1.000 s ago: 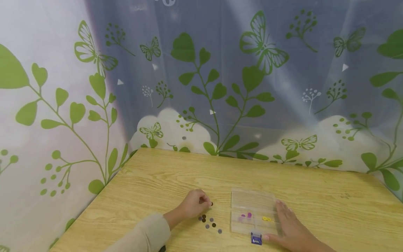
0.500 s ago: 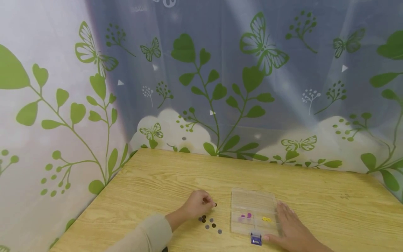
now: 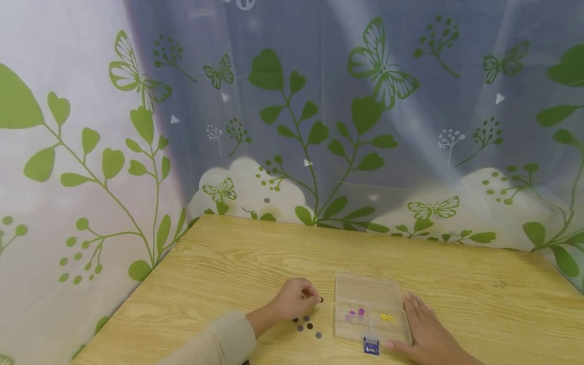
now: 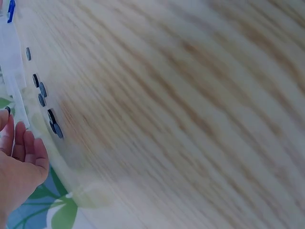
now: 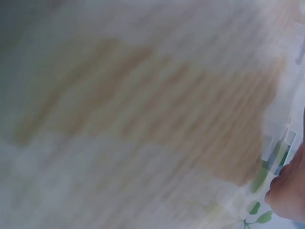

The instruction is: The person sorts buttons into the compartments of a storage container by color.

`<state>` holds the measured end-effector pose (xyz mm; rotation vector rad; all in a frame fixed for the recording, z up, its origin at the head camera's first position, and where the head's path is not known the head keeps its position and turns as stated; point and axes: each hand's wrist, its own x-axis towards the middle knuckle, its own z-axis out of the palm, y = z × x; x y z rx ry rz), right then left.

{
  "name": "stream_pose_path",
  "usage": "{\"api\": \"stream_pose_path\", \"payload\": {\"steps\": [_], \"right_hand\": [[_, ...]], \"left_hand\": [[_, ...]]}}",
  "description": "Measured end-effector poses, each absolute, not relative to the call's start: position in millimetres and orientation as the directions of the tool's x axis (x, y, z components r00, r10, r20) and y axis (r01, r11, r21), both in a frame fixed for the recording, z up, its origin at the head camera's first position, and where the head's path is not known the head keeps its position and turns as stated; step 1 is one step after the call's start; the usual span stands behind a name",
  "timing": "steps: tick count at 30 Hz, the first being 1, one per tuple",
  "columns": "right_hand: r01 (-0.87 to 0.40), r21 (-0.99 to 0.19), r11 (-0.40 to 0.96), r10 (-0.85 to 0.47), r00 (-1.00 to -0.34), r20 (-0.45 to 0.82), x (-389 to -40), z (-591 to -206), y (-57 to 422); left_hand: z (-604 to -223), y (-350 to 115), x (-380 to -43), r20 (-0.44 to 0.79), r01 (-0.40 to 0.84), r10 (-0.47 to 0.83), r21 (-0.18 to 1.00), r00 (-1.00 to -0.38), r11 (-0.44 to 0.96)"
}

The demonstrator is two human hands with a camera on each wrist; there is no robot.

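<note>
In the head view my left hand (image 3: 296, 298) pinches a small black button (image 3: 321, 299) between thumb and fingertips, just above the table and short of the box. The same button (image 4: 7, 110) shows at the edge of the left wrist view. A clear plastic box (image 3: 362, 288) with compartments and a blue latch (image 3: 371, 346) lies to its right. It holds purple buttons (image 3: 361, 312) at left and yellow buttons (image 3: 386, 318) at right. My right hand (image 3: 431, 329) rests along the box's right side with straight fingers, its thumb at the front corner.
Several loose dark and grey buttons (image 3: 309, 326) lie on the wood-grain table (image 3: 255, 253) in front of my left hand, partly hidden by it. A patterned curtain (image 3: 319, 126) stands behind the table's far edge.
My left hand has moved right, and slightly nearer the front, carrying the black button toward the box. It now covers some of the loose buttons. The right hand has barely shifted.
</note>
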<state>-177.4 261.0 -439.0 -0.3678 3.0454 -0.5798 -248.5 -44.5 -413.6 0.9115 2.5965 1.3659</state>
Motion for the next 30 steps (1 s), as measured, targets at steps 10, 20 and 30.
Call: {"api": "stream_pose_path", "payload": {"steps": [10,20,30], "right_hand": [[-0.228,-0.362,0.904,-0.236,-0.971,0.022,-176.8,-435.1,259.9],[-0.243,-0.325,0.914,-0.244,-0.969,0.040,-177.5,-437.0,260.4],[-0.235,-0.382,0.894,-0.236,-0.971,0.044,-176.0,-439.4,260.1]], "left_hand": [[-411.4,-36.6,-247.6,0.201,0.460,0.525,0.779,-0.827,0.426],[-410.4,-27.2,-243.6,0.186,0.440,0.524,0.797,-0.831,0.414],[-413.5,-18.3,-240.1,0.186,0.443,0.530,0.797,-0.827,0.411]]}}
